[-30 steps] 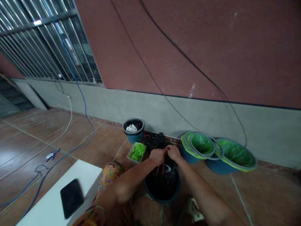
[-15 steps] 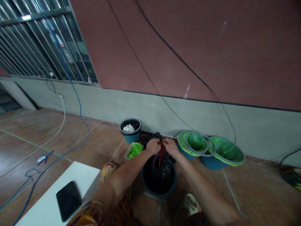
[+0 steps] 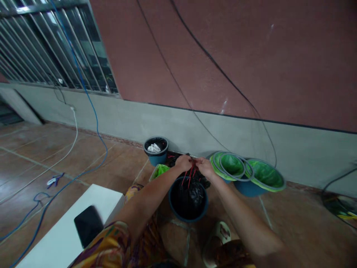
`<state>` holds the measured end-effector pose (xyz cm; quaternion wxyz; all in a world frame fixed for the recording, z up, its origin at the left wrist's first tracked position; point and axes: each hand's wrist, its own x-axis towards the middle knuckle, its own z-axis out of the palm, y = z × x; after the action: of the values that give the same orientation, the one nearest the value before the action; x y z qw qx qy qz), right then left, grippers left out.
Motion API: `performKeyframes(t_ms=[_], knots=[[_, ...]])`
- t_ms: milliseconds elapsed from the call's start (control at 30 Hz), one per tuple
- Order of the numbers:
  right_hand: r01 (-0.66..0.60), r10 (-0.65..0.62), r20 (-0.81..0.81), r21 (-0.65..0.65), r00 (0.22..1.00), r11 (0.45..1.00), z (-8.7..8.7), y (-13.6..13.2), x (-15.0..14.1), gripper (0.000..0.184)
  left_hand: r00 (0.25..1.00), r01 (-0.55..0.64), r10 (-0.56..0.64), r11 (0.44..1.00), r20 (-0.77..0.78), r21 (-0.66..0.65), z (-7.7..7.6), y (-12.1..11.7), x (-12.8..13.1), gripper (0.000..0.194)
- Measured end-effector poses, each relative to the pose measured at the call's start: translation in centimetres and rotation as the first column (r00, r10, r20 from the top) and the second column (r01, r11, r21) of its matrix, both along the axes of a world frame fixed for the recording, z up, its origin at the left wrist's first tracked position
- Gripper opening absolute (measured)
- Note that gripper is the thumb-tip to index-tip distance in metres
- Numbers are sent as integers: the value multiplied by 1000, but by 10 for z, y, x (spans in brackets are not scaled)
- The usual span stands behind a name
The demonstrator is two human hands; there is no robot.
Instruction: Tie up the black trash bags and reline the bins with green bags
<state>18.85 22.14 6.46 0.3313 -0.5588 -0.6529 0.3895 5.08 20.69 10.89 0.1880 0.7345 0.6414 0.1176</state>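
A black garbage bag (image 3: 195, 195) with red drawstrings (image 3: 190, 178) hangs partly inside a blue bucket (image 3: 170, 204) on the floor in front of me. My left hand (image 3: 184, 163) is closed on the gathered top of the bag. Close beside it, my right hand (image 3: 205, 167) also grips the bag's top and its red strings. The strings run down from between my fingers toward the bucket. More black plastic (image 3: 173, 159) lies behind my hands near the wall. My fingertips are small and partly hidden.
A small bin with white waste (image 3: 156, 160) and a tub of green bags (image 3: 161, 170) stand left. Green-lined bins (image 3: 249, 190) with loose grey rings (image 3: 252, 173) stand right. A phone (image 3: 88, 225) lies on a white box (image 3: 55, 238). Cables (image 3: 96, 123) cross the floor.
The view has shifted slightly. My hands stay together at the bag's top, and the bag and red strings look a little differently drawn. My right hand's fingers have moved slightly.
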Motion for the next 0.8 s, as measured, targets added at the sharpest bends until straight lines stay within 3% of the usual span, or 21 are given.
performKeyframes(t_ms=[167, 300, 500, 667, 800], knots=[[-26, 15, -61, -179, 998, 984, -5, -25, -10, 34, 999, 27, -27, 1000, -19, -2, -4, -13, 0, 30], [10, -50, -123, -309, 991, 951, -12, -46, -20, 11, 999, 28, -28, 1000, 37, -9, -11, -27, -1, 28], [78, -135, -161, -320, 978, 944, -11, -58, -19, 18, 990, 26, -25, 1000, 136, -1, -24, -50, -12, 34], [81, -149, -174, -345, 973, 935, -7, -58, -14, 21, 982, 76, -59, 993, 180, -87, -48, -62, -17, 38], [74, -151, -197, -354, 969, 932, -6, -51, -15, 19, 958, 138, -106, 985, 265, -104, -68, -57, -12, 42]])
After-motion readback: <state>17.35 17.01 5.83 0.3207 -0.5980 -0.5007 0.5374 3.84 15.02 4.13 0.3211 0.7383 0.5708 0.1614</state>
